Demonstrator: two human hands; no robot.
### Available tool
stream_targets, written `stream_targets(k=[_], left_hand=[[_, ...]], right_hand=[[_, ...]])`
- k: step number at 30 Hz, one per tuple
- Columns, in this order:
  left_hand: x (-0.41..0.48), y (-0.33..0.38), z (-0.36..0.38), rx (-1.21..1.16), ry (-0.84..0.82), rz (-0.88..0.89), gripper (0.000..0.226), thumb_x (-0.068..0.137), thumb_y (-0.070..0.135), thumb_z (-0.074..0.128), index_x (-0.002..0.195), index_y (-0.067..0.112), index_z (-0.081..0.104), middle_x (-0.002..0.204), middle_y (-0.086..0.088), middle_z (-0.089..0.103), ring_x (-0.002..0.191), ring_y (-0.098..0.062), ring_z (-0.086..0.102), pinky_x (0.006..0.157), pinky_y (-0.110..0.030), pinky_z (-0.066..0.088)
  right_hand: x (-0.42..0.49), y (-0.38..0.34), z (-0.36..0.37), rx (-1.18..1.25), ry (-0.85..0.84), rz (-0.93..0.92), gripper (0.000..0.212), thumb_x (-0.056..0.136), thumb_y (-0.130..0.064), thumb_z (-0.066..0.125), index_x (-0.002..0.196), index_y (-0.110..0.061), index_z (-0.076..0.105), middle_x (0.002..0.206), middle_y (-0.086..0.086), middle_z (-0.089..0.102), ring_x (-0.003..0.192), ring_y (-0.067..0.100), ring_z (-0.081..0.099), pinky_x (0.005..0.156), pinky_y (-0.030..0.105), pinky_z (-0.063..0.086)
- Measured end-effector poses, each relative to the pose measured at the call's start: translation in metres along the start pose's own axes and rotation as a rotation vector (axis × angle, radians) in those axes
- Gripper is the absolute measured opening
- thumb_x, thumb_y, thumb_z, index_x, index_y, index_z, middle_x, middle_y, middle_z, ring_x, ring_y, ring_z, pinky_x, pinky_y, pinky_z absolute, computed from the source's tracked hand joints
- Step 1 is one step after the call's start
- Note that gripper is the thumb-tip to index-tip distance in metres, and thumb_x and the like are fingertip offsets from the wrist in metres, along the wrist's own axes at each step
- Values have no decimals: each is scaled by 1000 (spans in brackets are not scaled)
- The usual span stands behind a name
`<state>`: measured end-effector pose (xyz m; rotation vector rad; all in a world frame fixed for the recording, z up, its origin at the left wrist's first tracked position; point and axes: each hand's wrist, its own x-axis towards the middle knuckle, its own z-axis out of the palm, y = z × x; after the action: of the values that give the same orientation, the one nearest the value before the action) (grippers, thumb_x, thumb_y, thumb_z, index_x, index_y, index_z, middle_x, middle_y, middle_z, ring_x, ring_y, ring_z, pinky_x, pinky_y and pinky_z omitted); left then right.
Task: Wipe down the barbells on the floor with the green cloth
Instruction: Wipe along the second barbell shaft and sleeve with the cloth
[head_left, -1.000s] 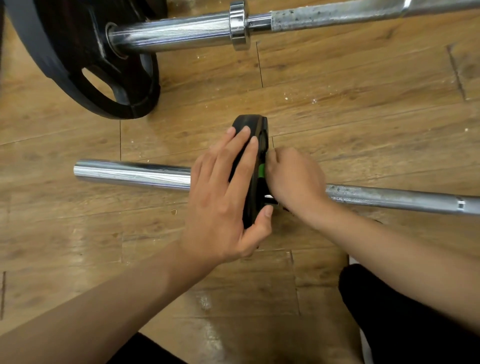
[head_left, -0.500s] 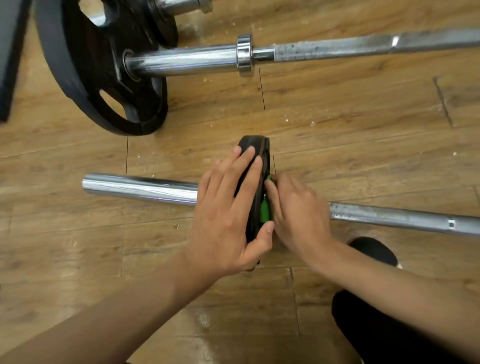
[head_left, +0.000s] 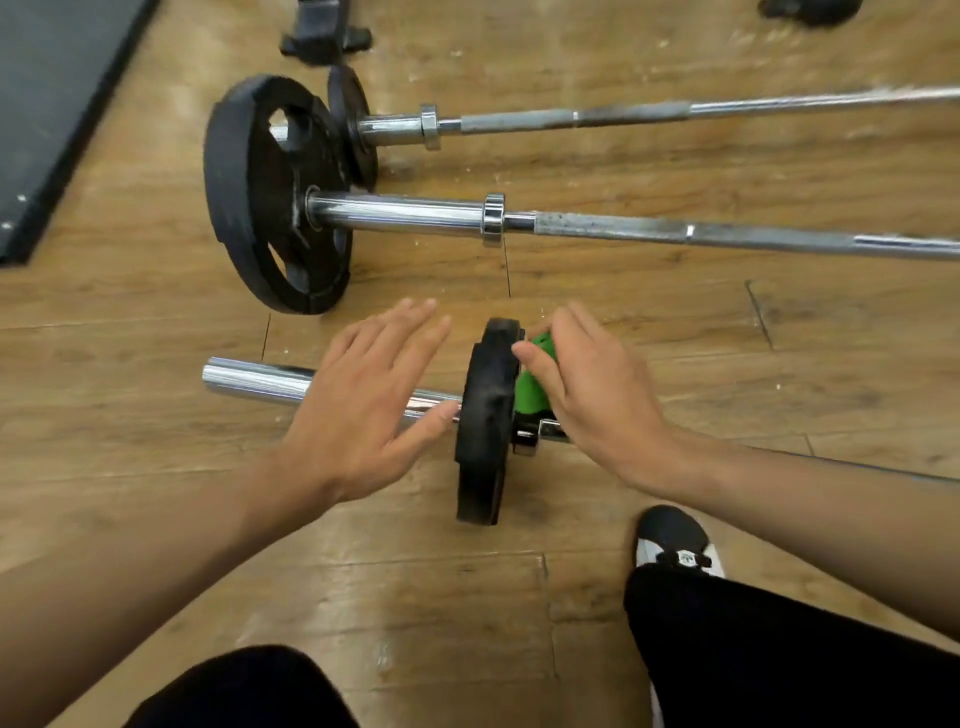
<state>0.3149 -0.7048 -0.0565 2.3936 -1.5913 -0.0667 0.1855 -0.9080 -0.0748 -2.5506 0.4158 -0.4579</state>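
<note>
Three barbells lie on the wooden floor. The nearest barbell (head_left: 249, 379) carries a small black plate (head_left: 485, 421) standing upright. My left hand (head_left: 363, 410) hovers over the chrome sleeve just left of that plate, fingers spread and holding nothing. My right hand (head_left: 597, 395) holds the green cloth (head_left: 532, 384) against the plate's right face, thumb at the plate's rim. Most of the cloth is hidden under the palm. The middle barbell (head_left: 623, 231) has a large black plate (head_left: 270, 197). The far barbell (head_left: 727, 111) lies behind it.
A black mat (head_left: 47, 104) covers the floor at the upper left. A dark stand base (head_left: 322, 31) sits at the top edge. My black-and-white shoe (head_left: 675, 538) and dark trouser legs are at the bottom. A smaller plate (head_left: 353, 124) sits on the far barbell.
My left hand let go of the small plate and moved left with its fingers spread. My right hand stays with the cloth at the plate's right face. The view has pulled back.
</note>
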Motion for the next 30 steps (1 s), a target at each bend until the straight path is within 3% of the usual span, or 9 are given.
stream_targets(k=[3,5,8,11,14,20,25,27,30], left_hand=[[-17,-28,-26,16,14,52,70,103,54,34,156,10,45,162,-13,42,151,-30,36,114,-49,33],[-22,-45,-35,51,6,38,71,104,57,28,154,10,48,160,-14,43,150,-32,38,111,-47,33],[-35,-71,-38,92,-6,-53,76,106,62,19,153,10,48,159,-14,44,147,-33,41,105,-48,36],[-58,-91,-41,114,-18,-185,78,106,64,17,154,10,47,158,-15,45,144,-36,44,103,-50,37],[-73,-105,-39,113,-94,-275,79,106,65,16,152,9,48,155,-16,47,138,-38,48,102,-50,38],[-73,-128,7,79,-164,-265,83,106,67,12,156,8,43,156,-15,45,143,-34,45,110,-56,40],[-51,-135,61,3,-128,-131,83,106,66,14,160,7,35,162,-14,39,151,-30,37,118,-47,32],[-39,-131,78,-32,-121,-99,83,107,64,12,162,5,29,166,-13,34,155,-28,31,124,-44,23],[-26,-123,95,-71,-98,-67,80,108,58,12,163,1,24,168,-14,32,157,-25,26,129,-40,13]], right_hand=[[21,-26,-12,-63,-11,-224,77,100,-73,17,98,-8,58,99,6,56,86,26,55,65,40,48],[35,-41,0,-89,-18,-377,75,100,-73,26,97,-5,59,104,11,58,93,29,55,67,42,51],[53,-60,32,-139,-55,-491,77,91,-78,36,100,-4,58,111,12,59,96,27,54,62,31,45],[65,-78,59,-214,-173,-415,83,85,-85,35,109,-8,53,116,7,50,101,21,46,71,26,40],[71,-86,77,-211,-317,-319,81,81,-85,45,113,-11,44,119,6,40,106,22,41,82,32,43],[82,-94,130,-498,-591,-418,74,91,-67,61,127,-9,32,130,12,39,120,29,43,79,36,28],[88,-75,156,-689,-671,-322,70,98,-48,65,135,-9,21,129,13,44,116,31,54,70,37,35],[91,-74,154,-735,-730,-311,80,100,-50,62,148,-8,14,132,15,44,115,32,56,69,39,36],[90,-81,133,-778,-838,-286,103,102,-63,50,160,-5,-13,149,23,38,121,36,56,67,39,37]])
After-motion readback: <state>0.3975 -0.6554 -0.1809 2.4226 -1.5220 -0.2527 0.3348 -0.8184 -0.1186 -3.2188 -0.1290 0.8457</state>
